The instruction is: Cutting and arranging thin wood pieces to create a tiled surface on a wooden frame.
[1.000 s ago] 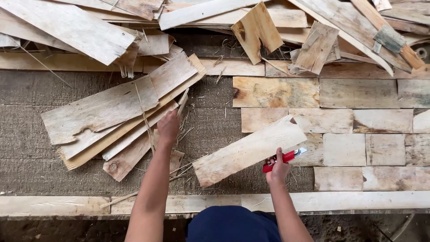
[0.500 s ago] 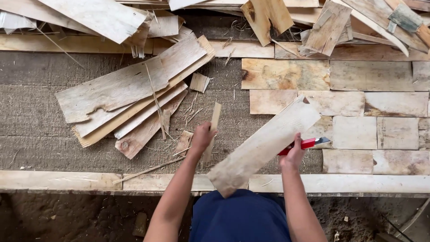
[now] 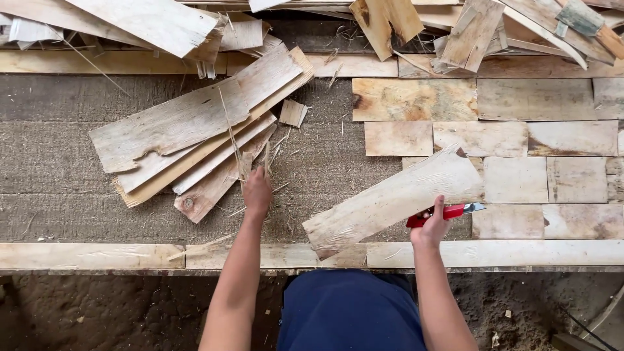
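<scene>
Two hands, two jobs: my left hand (image 3: pixel 257 192) has moved up from the near rail to the thin pale wood splinters (image 3: pixel 250 162), fingers pinched on them; my right hand (image 3: pixel 430 224) stays clenched on the red-handled knife (image 3: pixel 447 212), steadying the long pale veneer strip (image 3: pixel 393 198) just left of its fingers

A pale, rough wooden plank (image 3: pixel 396 198) is held tilted, lower end near the counter edge, alongside a red-handled utility knife (image 3: pixel 448 212). Thin wood splinters (image 3: pixel 250 159) are pinched upright.
</scene>
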